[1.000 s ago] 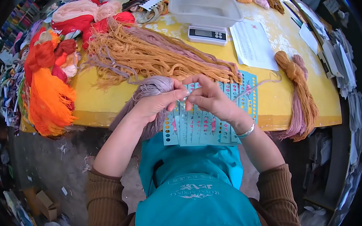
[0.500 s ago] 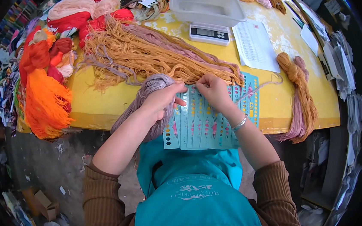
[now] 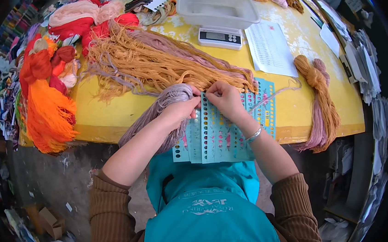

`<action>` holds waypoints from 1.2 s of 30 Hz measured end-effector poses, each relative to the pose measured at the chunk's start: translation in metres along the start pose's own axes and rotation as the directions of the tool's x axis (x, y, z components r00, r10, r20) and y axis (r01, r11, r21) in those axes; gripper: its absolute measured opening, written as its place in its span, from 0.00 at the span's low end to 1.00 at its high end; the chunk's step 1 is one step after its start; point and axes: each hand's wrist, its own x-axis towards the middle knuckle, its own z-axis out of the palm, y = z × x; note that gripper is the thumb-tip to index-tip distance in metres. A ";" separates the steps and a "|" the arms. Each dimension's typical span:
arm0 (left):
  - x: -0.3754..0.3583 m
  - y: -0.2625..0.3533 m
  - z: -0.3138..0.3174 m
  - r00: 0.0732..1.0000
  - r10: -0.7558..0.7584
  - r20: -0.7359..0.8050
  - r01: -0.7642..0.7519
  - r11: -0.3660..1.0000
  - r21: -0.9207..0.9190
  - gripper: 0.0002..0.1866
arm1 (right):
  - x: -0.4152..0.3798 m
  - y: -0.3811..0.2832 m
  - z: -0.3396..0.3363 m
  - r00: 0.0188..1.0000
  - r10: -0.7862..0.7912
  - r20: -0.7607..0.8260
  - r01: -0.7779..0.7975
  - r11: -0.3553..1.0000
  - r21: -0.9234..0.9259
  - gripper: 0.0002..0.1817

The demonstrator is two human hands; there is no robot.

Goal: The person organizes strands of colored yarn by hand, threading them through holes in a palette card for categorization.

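Note:
My left hand (image 3: pixel 183 111) is closed on a thick skein of grey-mauve thread (image 3: pixel 150 120), which hangs down over the table's front edge. Its fingertips reach the top of a fanned stack of turquoise printed cards (image 3: pixel 221 146) with rows of holes and pink flowers. At the upper edge of the front card, my right hand (image 3: pixel 227 102) pinches with thumb and forefinger. What lies in that pinch is too small to make out. A loose grey-mauve strand (image 3: pixel 277 94) trails out to the right from beside my right wrist.
Behind the cards lies a long heap of ochre and mauve thread (image 3: pixel 152 62). Orange and red skeins (image 3: pixel 47 106) are on the left, a tied ochre-mauve bundle (image 3: pixel 319 101) on the right. A scale (image 3: pixel 220 36), clear tub (image 3: pixel 216 8) and printed sheet (image 3: pixel 270 47) stand farther back.
My left fingers have drawn in against the cards' top edge. A card with dark-edged holes now shows at the front of the stack. My right hand stays pinched in nearly the same place.

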 end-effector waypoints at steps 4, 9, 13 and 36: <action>0.010 0.002 -0.001 0.998 -0.069 0.013 0.070 0.996 -0.050 0.10 | 0.002 0.006 0.001 0.997 0.058 0.052 -0.063 0.993 0.096 0.08; 0.016 -0.001 -0.003 0.997 -0.072 0.011 0.070 0.991 0.113 0.08 | 0.003 0.004 0.000 0.991 0.098 0.094 -0.111 0.982 0.150 0.09; 0.004 0.009 -0.016 0.993 0.035 -0.114 -0.007 0.970 0.244 0.09 | 0.004 -0.001 -0.002 0.987 0.090 0.130 -0.091 0.996 -0.004 0.11; 0.004 0.043 -0.051 0.986 -0.013 0.168 0.060 0.959 -0.276 0.13 | 0.010 -0.015 -0.014 0.939 0.196 0.284 -0.225 0.971 0.075 0.17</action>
